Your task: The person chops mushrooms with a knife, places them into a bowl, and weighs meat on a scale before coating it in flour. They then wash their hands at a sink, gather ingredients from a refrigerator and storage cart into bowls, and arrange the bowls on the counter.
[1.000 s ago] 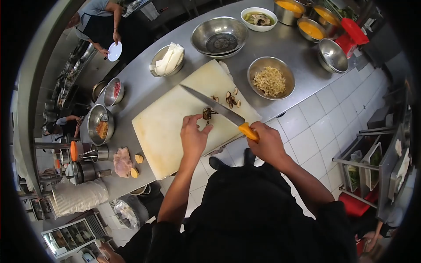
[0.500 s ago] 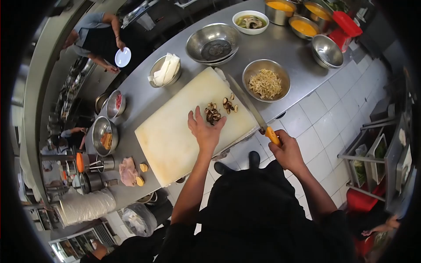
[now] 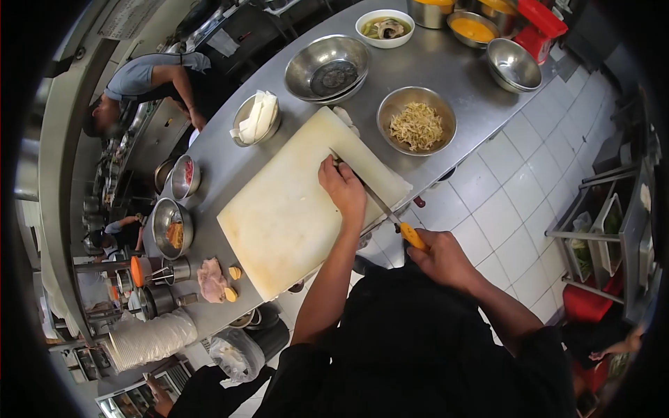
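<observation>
My right hand (image 3: pixel 440 256) is closed round the yellow handle of a knife (image 3: pixel 380 203), whose blade lies slanting over the right part of the white cutting board (image 3: pixel 279 209). Against the blade's left side, near the tip, rests my left hand (image 3: pixel 343 187), fingers together and curled down on the board. A bit of dark sliced food (image 3: pixel 337 159) shows by its fingertips; the rest of the slices are hidden by the hand and blade.
Beyond the board stand a bowl of pale shreds (image 3: pixel 421 122), nested steel bowls (image 3: pixel 327 68) and a bowl of white slabs (image 3: pixel 256 120). Raw meat (image 3: pixel 211 280) lies to the left. A co-worker (image 3: pixel 150 83) bends at the far counter.
The knife has moved from the board's right edge onto the board beside my left hand. My left hand's spread fingers have drawn together over the dark slices. The co-worker leans further forward.
</observation>
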A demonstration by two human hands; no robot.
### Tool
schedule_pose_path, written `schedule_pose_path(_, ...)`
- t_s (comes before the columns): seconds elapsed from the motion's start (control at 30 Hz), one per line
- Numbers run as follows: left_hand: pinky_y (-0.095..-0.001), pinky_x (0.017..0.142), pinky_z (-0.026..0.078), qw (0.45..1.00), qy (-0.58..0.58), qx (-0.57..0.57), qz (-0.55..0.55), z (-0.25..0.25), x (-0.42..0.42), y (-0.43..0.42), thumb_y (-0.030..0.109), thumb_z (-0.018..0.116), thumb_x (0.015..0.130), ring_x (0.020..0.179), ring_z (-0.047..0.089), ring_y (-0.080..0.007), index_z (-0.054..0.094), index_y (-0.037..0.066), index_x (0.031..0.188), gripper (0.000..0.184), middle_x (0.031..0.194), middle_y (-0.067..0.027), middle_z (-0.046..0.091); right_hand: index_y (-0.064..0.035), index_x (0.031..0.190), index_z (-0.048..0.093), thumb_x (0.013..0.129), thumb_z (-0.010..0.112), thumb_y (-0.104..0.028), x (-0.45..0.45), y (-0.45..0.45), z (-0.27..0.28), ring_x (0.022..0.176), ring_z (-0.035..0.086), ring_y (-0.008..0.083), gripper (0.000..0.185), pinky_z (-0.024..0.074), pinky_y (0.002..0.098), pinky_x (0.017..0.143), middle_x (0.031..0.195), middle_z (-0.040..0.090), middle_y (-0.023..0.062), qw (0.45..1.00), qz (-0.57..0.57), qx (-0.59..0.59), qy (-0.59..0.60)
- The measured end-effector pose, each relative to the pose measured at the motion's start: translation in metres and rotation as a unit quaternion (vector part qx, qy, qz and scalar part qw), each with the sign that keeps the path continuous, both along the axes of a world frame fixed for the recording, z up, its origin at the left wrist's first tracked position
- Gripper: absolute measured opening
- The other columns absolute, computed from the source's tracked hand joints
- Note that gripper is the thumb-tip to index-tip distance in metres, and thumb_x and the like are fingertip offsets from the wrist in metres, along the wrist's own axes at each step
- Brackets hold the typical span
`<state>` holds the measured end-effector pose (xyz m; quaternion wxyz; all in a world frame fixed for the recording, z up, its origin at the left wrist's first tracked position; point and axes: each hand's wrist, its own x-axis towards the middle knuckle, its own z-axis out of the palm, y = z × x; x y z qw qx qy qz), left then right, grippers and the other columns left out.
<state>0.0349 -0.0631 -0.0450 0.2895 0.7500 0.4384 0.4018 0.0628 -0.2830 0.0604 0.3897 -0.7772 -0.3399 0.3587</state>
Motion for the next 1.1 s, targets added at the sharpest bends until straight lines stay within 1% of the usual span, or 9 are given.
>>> schedule_pose_path(0.1, -0.0383, 0.096, 0.033, 0.992, -0.082, -0.100, 0.000, 0.012, -0.009, 0.001, 0.011, 0.047, 0.088, 0.111, 0.043, -0.0333, 0.049, -0.006, 0.114, 0.032, 0.118, -0.0205, 0.049, 0.0049, 0.096, 0.057, 0.079, 0.059, -0.012, 0.005, -0.002, 0.006, 0.060, 0.058, 0.0330, 0.025, 0.0453, 0.0386, 0.059, 0.067, 0.057, 0.0212, 0.999, -0.023, -0.003, 0.036)
schedule_pose_path(0.2, -0.0385, 0.096, 0.034, 0.992, -0.096, -0.084, 0.013, 0.005, -0.018, 0.011, 0.011, 0.048, 0.088, 0.110, 0.044, -0.0333, 0.050, -0.006, 0.113, 0.031, 0.117, -0.0202, 0.049, 0.0036, 0.101, 0.058, 0.081, 0.059, -0.014, 0.016, -0.007, 0.002, 0.054, 0.055, 0.0215, 0.027, 0.0442, 0.0336, 0.054, 0.062, 0.056, 0.0132, 0.994, -0.052, -0.022, 0.092)
schedule_pose_path(0.3, -0.0391, 0.097, 0.033, 0.999, -0.017, -0.028, 0.007, 0.004, -0.015, 0.009, 0.014, 0.049, 0.088, 0.112, 0.042, -0.0337, 0.049, -0.006, 0.114, 0.033, 0.118, -0.0208, 0.048, 0.0009, 0.101, 0.060, 0.084, 0.058, -0.017, 0.028, -0.014, -0.023, 0.051, 0.051, 0.0078, 0.025, 0.0416, 0.0255, 0.050, 0.059, 0.053, 0.0017, 0.980, -0.055, -0.023, 0.192)
schedule_pose_path(0.4, -0.0400, 0.097, 0.032, 1.000, 0.001, -0.026, -0.002, 0.002, -0.004, 0.001, 0.016, 0.051, 0.088, 0.113, 0.041, -0.0346, 0.048, -0.006, 0.116, 0.036, 0.119, -0.0216, 0.047, 0.0012, 0.100, 0.060, 0.084, 0.058, -0.017, 0.025, -0.015, -0.028, 0.049, 0.050, 0.0078, 0.024, 0.0417, 0.0246, 0.049, 0.061, 0.054, 0.0015, 0.976, -0.026, -0.024, 0.213)
schedule_pose_path(0.67, -0.0385, 0.092, 0.038, 0.997, -0.052, -0.050, 0.032, -0.005, 0.012, 0.003, 0.002, 0.049, 0.084, 0.106, 0.046, -0.0322, 0.050, -0.005, 0.112, 0.029, 0.115, -0.0191, 0.047, 0.0014, 0.095, 0.061, 0.083, 0.059, -0.017, 0.021, 0.000, -0.027, 0.051, 0.050, 0.0073, 0.022, 0.0416, 0.0239, 0.050, 0.060, 0.053, 0.0006, 0.954, 0.014, -0.008, 0.301)
schedule_pose_path(0.8, -0.0311, 0.088, 0.041, 0.987, -0.141, -0.072, 0.008, 0.008, 0.033, 0.002, 0.002, 0.046, 0.086, 0.098, 0.053, -0.0220, 0.052, -0.006, 0.111, 0.027, 0.112, -0.0146, 0.049, 0.0017, 0.096, 0.060, 0.083, 0.060, -0.015, 0.025, -0.006, -0.026, 0.051, 0.049, 0.0065, 0.021, 0.0410, 0.0225, 0.050, 0.061, 0.052, -0.0007, 0.954, -0.006, 0.043, 0.295)
schedule_pose_path(0.9, -0.0304, 0.089, 0.040, 0.967, -0.226, -0.099, -0.063, 0.053, 0.070, -0.006, 0.000, 0.048, 0.084, 0.101, 0.049, -0.0222, 0.050, -0.004, 0.112, 0.028, 0.114, -0.0130, 0.046, 0.0018, 0.100, 0.060, 0.083, 0.059, -0.013, 0.038, -0.016, 0.007, 0.050, 0.048, 0.0056, 0.022, 0.0402, 0.0212, 0.049, 0.061, 0.051, -0.0020, 0.965, -0.050, 0.047, 0.252)
schedule_pose_path(1.0, -0.0331, 0.090, 0.039, 0.964, -0.238, -0.052, -0.110, 0.091, 0.112, -0.024, 0.001, 0.048, 0.084, 0.103, 0.049, -0.0257, 0.050, -0.002, 0.113, 0.030, 0.114, -0.0134, 0.047, 0.0015, 0.104, 0.060, 0.082, 0.058, -0.008, 0.051, -0.029, 0.032, 0.051, 0.048, 0.0050, 0.025, 0.0398, 0.0200, 0.048, 0.063, 0.051, -0.0021, 0.970, -0.116, 0.081, 0.200)
schedule_pose_path(1.1, -0.0358, 0.093, 0.038, 0.979, -0.144, -0.046, -0.136, 0.079, 0.141, -0.024, 0.006, 0.052, 0.082, 0.106, 0.048, -0.0302, 0.053, 0.000, 0.112, 0.031, 0.115, -0.0154, 0.049, 0.0049, 0.103, 0.059, 0.081, 0.058, -0.008, 0.064, -0.042, 0.040, 0.050, 0.047, 0.0055, 0.025, 0.0393, 0.0212, 0.048, 0.062, 0.050, -0.0019, 0.980, -0.167, 0.044, 0.097)
